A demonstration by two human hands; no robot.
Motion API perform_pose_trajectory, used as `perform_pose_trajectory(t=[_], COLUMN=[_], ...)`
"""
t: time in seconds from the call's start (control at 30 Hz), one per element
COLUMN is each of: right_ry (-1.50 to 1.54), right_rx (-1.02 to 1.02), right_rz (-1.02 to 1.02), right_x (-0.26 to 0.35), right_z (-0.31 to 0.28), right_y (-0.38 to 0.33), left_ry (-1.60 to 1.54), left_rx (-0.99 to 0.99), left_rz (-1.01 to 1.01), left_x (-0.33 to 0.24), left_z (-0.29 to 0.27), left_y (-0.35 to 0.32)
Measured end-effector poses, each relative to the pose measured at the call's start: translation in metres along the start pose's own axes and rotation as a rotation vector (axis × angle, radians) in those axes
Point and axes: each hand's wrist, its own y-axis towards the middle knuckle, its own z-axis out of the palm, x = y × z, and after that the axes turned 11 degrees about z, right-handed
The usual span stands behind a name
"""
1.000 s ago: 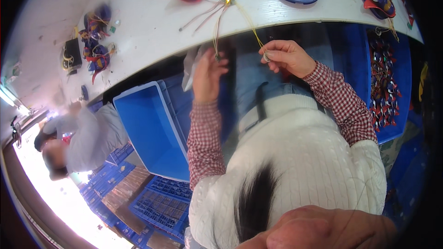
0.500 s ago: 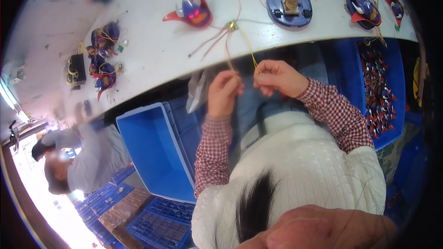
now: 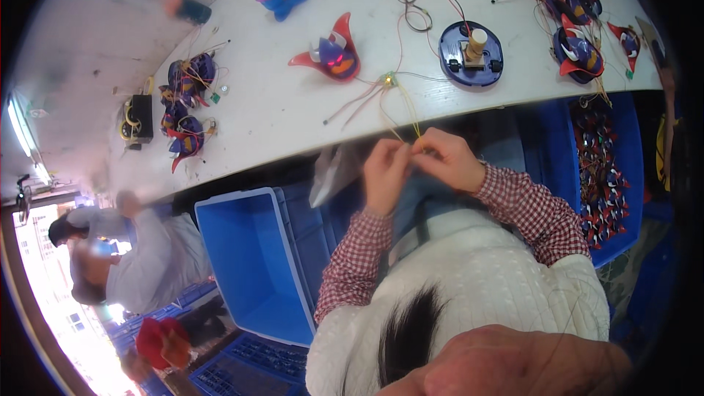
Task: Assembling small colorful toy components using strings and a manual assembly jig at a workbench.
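My left hand [image 3: 384, 174] and my right hand [image 3: 449, 161] meet just off the table's front edge, fingertips pinched together and touching or nearly so. Thin wires [image 3: 416, 119], yellow and pale, run down into both pinches from a small green circuit board [image 3: 389, 80] on the table. The wire ends are hidden by my fingers. Left of the board lies a purple horned toy head [image 3: 334, 57] with red wings, its eyes glowing red. To the right, a dark blue oval base [image 3: 470, 59] carries a pale round post and is joined by thin wires.
Similar wired toy parts lie along the white table [image 3: 271, 103] at the left [image 3: 189, 81] and far right [image 3: 576, 51]. A blue bin [image 3: 249, 257] stands open left of my arm; another blue bin [image 3: 616, 242] at right holds many small toy heads. Other people [image 3: 158, 264] sit at lower left.
My hands have come together from a small gap, the left moving right toward the other. The view has shifted, so the table sits lower in it. Something red now shows at lower left.
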Motion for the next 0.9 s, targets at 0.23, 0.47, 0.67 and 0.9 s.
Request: perform_pose_trajectory(t=[0.23, 0.47, 0.67, 0.9], right_ry=[-0.158, -0.211, -0.204, -0.2], right_rx=[-0.056, -0.066, -0.076, -0.079], right_rz=[-0.13, -0.165, -0.188, -0.195], right_x=[-0.009, -0.014, -0.013, -0.015], right_z=[0.0, 0.001, 0.001, 0.001], right_y=[0.002, 0.0, -0.001, -0.001], left_ry=[0.038, 0.057, 0.065, 0.031], left_rx=[-0.034, -0.065, -0.095, -0.104], left_rz=[0.0, 0.01, 0.024, 0.021], left_x=[0.003, 0.006, 0.006, 0.007], left_z=[0.001, 0.004, 0.007, 0.007], left_y=[0.0, -0.003, -0.005, -0.005])
